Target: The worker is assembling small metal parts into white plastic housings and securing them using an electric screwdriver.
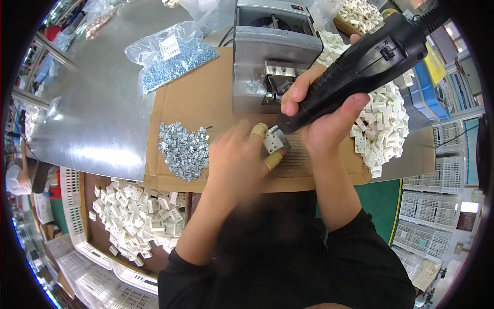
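We read the clock face around the white block in our left hand. Largest is the metal counter [98,118], spreading beneath nearly everything from 9 round to 3 o'clock. A brown cardboard sheet [167,113] covers part of it under our hands. At 8 o'clock, below the counter edge, we see a crate [74,206] with white slotted walls, holding a jumble of white plastic pieces [136,221]. The grey metal machine [278,46] stands at 12 o'clock, and a heap of white parts [383,126] spreads at 3.

The black power driver [355,72] slants in from between 1 and 2 o'clock, its narrow end down at the block; we cannot tell whether the tip touches. At 10 o'clock lies a clear bag [175,64] of small bluish metal bits.

Our right hand [329,123] has its fingers curled round the driver's body, closed as far as the grip allows. Our left hand [234,154] pinches the block between thumb and forefinger, its fingers parted by the block alone. Just beside it, at 9 o'clock, is a loose pile of small metal parts [185,149].

Smaller are the white block [272,143] itself, over the cardboard, and the yellow finger cots [259,132] pressing against it.
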